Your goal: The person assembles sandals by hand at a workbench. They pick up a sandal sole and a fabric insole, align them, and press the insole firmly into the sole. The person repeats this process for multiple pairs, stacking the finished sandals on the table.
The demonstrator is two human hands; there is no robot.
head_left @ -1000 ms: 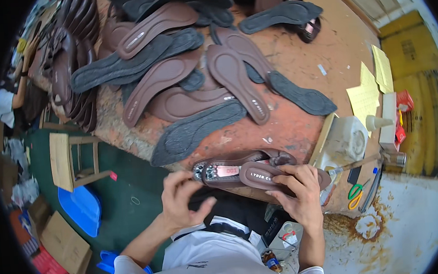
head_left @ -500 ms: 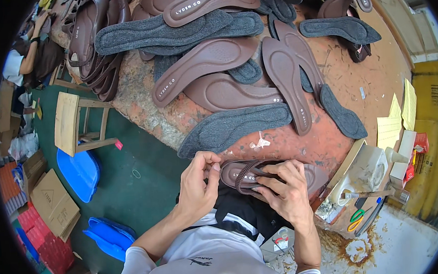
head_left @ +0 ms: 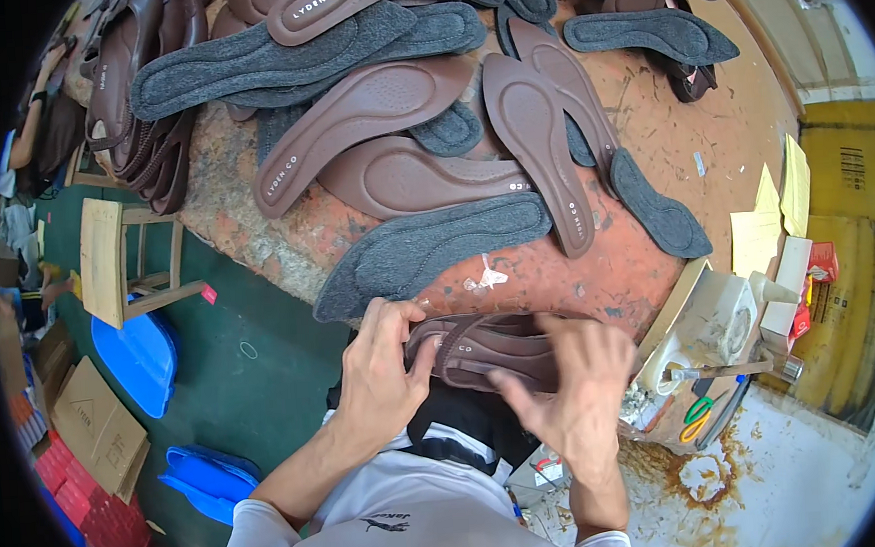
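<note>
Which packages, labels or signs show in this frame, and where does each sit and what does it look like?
Cardboard boxes: lower left on the floor, flat brown, dark printed mark.
Red packs: below those boxes, stacked, bright red.
Small carton: right table edge, red and white.
Yellow paper sheets: right on the table, blank-looking.
Pink tag: on the stool leg, left.
Pale stamps on the brown insoles: near their ends.

Lower centre: left hand (head_left: pixel 378 372) and right hand (head_left: pixel 575 390) grip a brown strapped sandal (head_left: pixel 487 349) at the worn table's edge (head_left: pixel 256 250). Above: grey felt insoles (head_left: pixel 426 249), brown moulded soles (head_left: pixel 368 112).
</note>
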